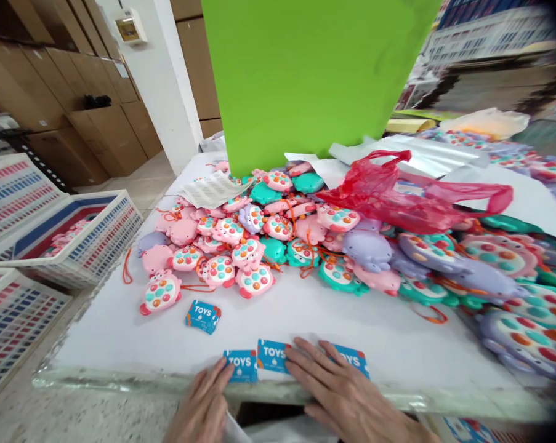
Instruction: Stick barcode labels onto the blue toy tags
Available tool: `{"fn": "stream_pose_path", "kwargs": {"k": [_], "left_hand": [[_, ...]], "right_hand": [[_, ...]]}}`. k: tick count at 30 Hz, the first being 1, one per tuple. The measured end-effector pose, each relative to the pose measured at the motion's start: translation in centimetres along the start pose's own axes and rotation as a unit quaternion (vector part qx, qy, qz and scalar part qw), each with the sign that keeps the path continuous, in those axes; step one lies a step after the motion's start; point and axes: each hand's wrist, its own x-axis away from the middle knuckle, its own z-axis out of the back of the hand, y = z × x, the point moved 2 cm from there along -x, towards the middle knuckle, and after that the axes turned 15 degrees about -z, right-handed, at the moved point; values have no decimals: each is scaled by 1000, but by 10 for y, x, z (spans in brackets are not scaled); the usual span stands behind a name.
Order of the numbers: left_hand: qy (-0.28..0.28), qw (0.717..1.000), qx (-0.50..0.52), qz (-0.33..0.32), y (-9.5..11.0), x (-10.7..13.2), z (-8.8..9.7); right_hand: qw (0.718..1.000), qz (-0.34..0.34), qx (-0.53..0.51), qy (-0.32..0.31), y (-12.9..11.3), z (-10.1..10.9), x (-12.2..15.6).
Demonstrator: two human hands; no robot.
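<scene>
Three blue cards printed "TOYS" lie in a row at the table's near edge: a left card [243, 367], a middle card [272, 355] and a right card [353, 359]. My left hand [201, 400] rests its fingertips on the left card's edge, fingers stretched forward. Lying flat, my right hand [335, 387] spreads its fingers over the middle and right cards, hiding parts of both. Another blue card [203, 316] lies farther up, slightly curled. Beyond it is a heap of animal-shaped button toys in pink [161, 291], green [340, 275] and purple [367, 248], several with orange cords.
A red plastic bag [388, 194] and a printed sheet [215, 189] lie on the heap. A green panel [310, 80] stands behind it. White plastic baskets [86, 261] sit on the left floor, before stacked cardboard boxes [106, 135]. More toys continue at far right.
</scene>
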Motion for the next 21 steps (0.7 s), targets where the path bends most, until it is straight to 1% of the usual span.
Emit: {"fn": "stream_pose_path", "kwargs": {"k": [2,4,7,10,13,15,17,19,21], "left_hand": [[4,1000,-1,10,1,0,0],[6,1000,9,7,5,-6,0],[27,998,45,-20,15,-27,-1],[51,994,87,-36,25,-54,-5],[14,992,114,-48,30,-77,-10],[-24,990,119,-67,34,-87,-14],[-41,988,126,-77,37,-95,-16],[-36,987,137,-70,39,-97,-18],[-2,988,145,-54,39,-92,-16]], "right_hand": [[1000,-1,15,7,6,3,4],[1000,-1,25,10,8,5,8],[999,-9,20,23,8,6,15],[996,-70,17,49,15,4,33],[989,-118,46,71,25,-3,54],[989,-119,54,70,29,-8,60],[991,-111,41,60,31,-10,59],[993,-101,23,55,30,-9,54],[993,-98,12,65,29,-2,53]]}}
